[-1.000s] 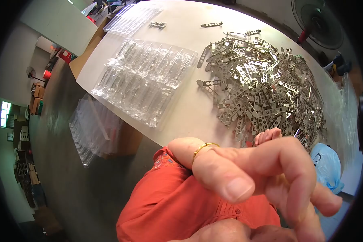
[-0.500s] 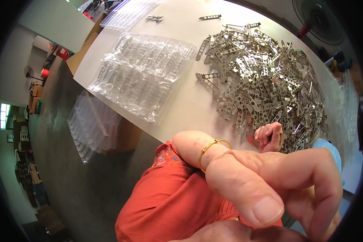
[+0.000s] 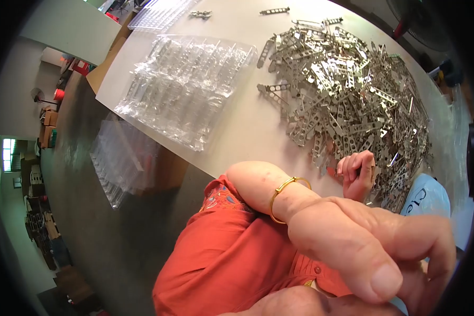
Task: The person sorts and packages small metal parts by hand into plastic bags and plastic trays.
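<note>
My left hand [image 3: 363,237], with a gold bangle at its wrist, looms very close to the camera. Its thumb is stretched out, apart from the bent fingers, and nothing shows between them; some fingertips are hidden. Beyond it, my right hand [image 3: 357,171] is curled closed at the near edge of a large heap of flat metal strips with round holes [image 3: 342,89]. Whatever that fist may hold is hidden. To the left of the heap lies a clear plastic tray [image 3: 184,89] with a crinkled, shiny surface.
The pale table [image 3: 237,142] carries a few loose strips [image 3: 274,10] near its far edge. Another clear tray [image 3: 160,13] is at the far left corner. Stacked clear trays [image 3: 121,158] stand below the table's left edge. A blue bag [image 3: 429,195] with writing sits at right.
My left hand has shifted right and a little down in the view. My right hand appears slightly higher, still curled. More of the blue bag shows.
</note>
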`<state>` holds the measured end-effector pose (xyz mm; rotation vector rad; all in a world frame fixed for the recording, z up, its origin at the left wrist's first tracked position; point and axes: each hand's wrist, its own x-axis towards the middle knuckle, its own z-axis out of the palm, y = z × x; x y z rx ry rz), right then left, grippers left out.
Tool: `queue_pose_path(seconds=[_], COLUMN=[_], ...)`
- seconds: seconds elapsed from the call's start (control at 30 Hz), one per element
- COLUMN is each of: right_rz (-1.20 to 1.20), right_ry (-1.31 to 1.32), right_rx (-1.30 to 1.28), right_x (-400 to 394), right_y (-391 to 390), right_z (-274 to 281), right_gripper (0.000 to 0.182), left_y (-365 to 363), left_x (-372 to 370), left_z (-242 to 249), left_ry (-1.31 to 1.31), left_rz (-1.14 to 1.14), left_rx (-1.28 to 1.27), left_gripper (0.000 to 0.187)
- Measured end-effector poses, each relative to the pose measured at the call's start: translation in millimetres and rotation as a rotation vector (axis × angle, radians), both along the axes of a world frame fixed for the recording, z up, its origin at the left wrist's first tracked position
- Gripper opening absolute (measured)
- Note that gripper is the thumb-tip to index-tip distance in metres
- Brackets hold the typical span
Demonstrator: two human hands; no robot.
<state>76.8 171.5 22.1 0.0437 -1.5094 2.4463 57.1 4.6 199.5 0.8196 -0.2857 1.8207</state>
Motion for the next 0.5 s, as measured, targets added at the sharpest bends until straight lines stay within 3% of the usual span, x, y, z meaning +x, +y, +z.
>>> queue_pose_path(seconds=[0.13,0.17,0.2,0.27,0.33,0.4,0.5], right_rz=[-0.023,-0.026,-0.045,-0.110,-0.110,-0.028,-0.023], right_ry=[-0.008,0.005,0.026,-0.049,-0.014,-0.017,-0.015], right_rx=[-0.018,-0.027,-0.017,-0.099,-0.031,-0.036,-0.011], right_x=[0,0,-2,3,2,3,3], right_y=[-2,0,0,1,1,2,1], right_z=[4,1,-4,-13,-10,-4,0], right_gripper=[0.044,0.043,0.043,0.042,0.042,0.043,0.043], left_y=[5,-20,-15,1,14,-49,-56], left_x=[-3,-7,-10,-15,-22,22,12], left_z=[13,25,14,-21,-16,-14,-5], left_ry=[0.094,0.080,0.103,0.107,0.141,0.197,0.290], left_rz=[-0.046,-0.058,-0.075,0.274,0.266,0.341,0.487], left_rx=[0.052,-0.208,-0.197,0.176,0.191,0.180,0.160], left_gripper=[0.061,0.064,0.064,0.063,0.062,0.061,0.060])
